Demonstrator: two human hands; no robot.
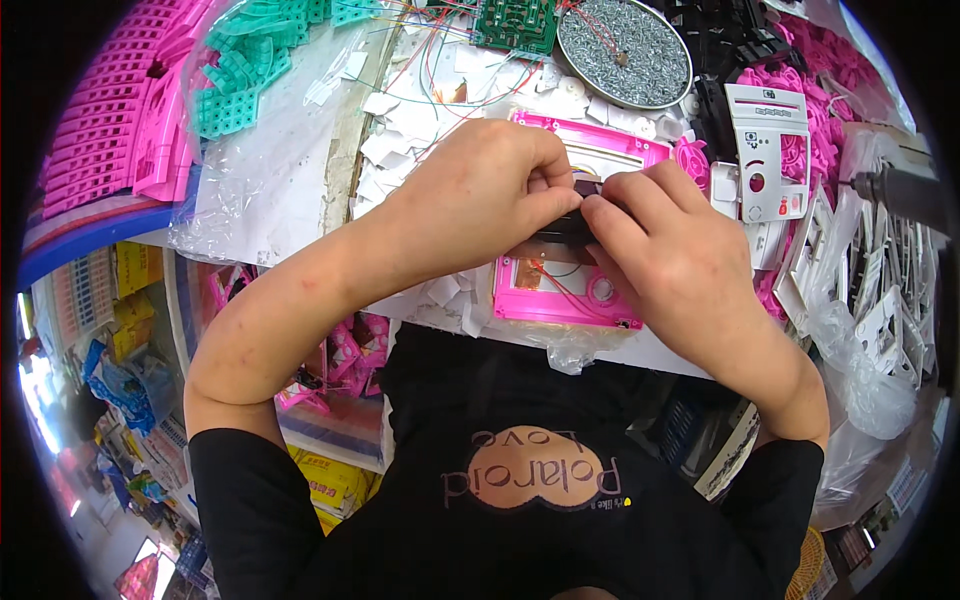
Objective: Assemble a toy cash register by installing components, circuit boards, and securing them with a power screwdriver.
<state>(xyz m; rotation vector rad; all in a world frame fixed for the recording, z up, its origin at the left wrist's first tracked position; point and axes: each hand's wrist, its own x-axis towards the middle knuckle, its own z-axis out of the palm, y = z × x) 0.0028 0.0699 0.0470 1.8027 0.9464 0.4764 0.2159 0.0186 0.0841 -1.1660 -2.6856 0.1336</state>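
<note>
The left hand pinches a slim black plastic part between thumb and curled fingers; the right hand bends its fingertips against it, though whether they grip cannot be told; the part sits over the middle of a pink plastic housing; printed symbols mark a white panel to the right; lettering surrounds a tan shape on the black T-shirt.

circuit board left of dish, behind casing
</note>
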